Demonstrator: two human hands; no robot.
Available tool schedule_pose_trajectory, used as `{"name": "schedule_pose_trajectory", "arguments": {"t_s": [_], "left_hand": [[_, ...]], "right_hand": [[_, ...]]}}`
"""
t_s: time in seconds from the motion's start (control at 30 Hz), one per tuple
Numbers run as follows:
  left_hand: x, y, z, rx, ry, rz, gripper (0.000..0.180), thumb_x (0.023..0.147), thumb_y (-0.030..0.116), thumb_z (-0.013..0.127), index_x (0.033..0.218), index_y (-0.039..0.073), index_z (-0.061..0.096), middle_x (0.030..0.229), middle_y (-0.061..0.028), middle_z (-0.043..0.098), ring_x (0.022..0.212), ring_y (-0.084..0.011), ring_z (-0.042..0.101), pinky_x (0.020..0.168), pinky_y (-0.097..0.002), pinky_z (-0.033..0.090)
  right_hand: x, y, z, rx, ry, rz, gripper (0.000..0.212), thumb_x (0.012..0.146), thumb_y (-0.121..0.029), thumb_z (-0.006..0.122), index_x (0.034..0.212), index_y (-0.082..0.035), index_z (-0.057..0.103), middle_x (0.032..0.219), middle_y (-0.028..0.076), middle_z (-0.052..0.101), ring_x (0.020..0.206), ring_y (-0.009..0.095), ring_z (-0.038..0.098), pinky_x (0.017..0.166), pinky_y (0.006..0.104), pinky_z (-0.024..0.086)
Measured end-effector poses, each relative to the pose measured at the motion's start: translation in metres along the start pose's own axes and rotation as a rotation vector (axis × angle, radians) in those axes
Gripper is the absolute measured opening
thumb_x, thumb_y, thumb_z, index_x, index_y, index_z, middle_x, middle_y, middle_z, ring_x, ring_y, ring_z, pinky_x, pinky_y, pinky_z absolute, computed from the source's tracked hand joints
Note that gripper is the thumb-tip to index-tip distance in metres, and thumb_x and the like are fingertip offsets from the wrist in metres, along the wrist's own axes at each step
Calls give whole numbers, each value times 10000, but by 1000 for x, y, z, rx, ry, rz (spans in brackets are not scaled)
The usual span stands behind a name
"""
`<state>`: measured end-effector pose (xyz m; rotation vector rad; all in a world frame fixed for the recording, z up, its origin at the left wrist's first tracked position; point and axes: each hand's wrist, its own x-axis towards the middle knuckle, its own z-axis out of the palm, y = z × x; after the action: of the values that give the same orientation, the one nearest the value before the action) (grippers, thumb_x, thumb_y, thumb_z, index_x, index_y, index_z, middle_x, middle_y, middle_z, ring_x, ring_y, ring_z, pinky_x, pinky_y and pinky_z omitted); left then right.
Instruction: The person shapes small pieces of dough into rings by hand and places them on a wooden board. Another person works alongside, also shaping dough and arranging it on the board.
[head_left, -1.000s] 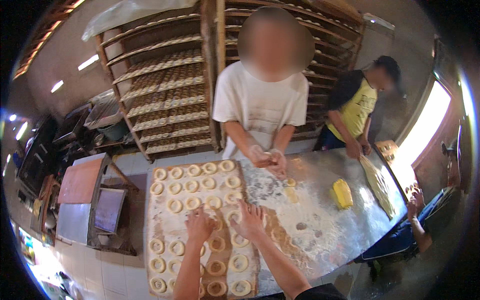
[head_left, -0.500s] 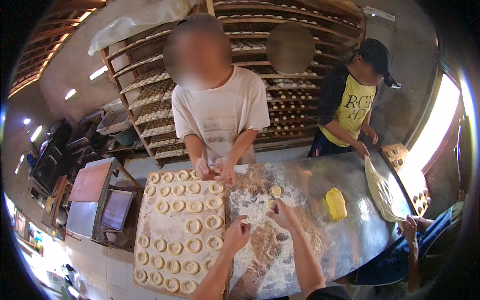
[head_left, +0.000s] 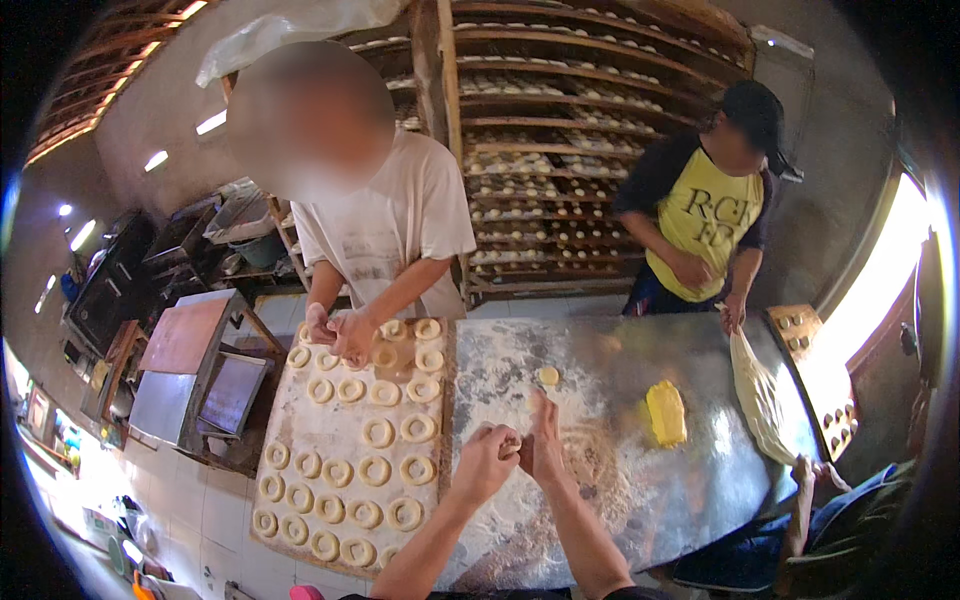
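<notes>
My left hand (head_left: 486, 462) is closed over the floured part of the metal table. A small pale bit, apparently dough, shows at its fingers, mostly hidden. Right beside it, my right hand (head_left: 543, 440) stands on edge with fingers stretched and its palm turned toward the left hand. Just beyond my fingertips a small round piece of dough (head_left: 549, 376) lies on the flour. To the left is a wooden board (head_left: 330, 425) with rows of dough rings (head_left: 378, 432). Over its far end, a co-worker in a white shirt has both hands (head_left: 343, 331) together.
A yellow block of fat or dough (head_left: 666, 414) sits on the metal table (head_left: 610, 350). At the right, two other people hold a long stretched dough sheet (head_left: 757, 390) between them. Behind stands a tall rack (head_left: 560, 95) of loaded trays. A small board (head_left: 825, 400) holds round pieces.
My hands have come together, and my right fingers have straightened. The co-worker in white has moved left, hands now over the board's far left. The dough sheet's near end has shifted slightly.
</notes>
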<state>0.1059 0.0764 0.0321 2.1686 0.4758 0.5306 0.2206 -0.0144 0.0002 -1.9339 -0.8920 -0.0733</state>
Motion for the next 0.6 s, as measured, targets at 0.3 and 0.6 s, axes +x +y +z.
{"name": "schedule_pose_trajectory", "arguments": {"t_s": [0.3, 0.6], "left_hand": [[-30, -55, -21, -697, 203, -4, 468, 892, -55, 495, 1340, 34, 394, 1044, -108, 600, 1020, -229, 620, 907, -387, 511], [-62, -84, -92, -8, 393, 45, 314, 1060, 326, 396, 1203, 79, 527, 640, -185, 637, 582, -417, 635, 517, -502, 485]], "right_hand": [[-13, -29, 26, 1631, -497, 552, 463, 933, -176, 615, 1344, -36, 452, 899, 137, 650, 936, 249, 654, 858, 333, 506], [-34, -121, 92, 1110, -434, 494, 543, 1053, -472, 423, 1472, -133, 359, 881, 101, 678, 906, 199, 649, 733, 310, 503]]}}
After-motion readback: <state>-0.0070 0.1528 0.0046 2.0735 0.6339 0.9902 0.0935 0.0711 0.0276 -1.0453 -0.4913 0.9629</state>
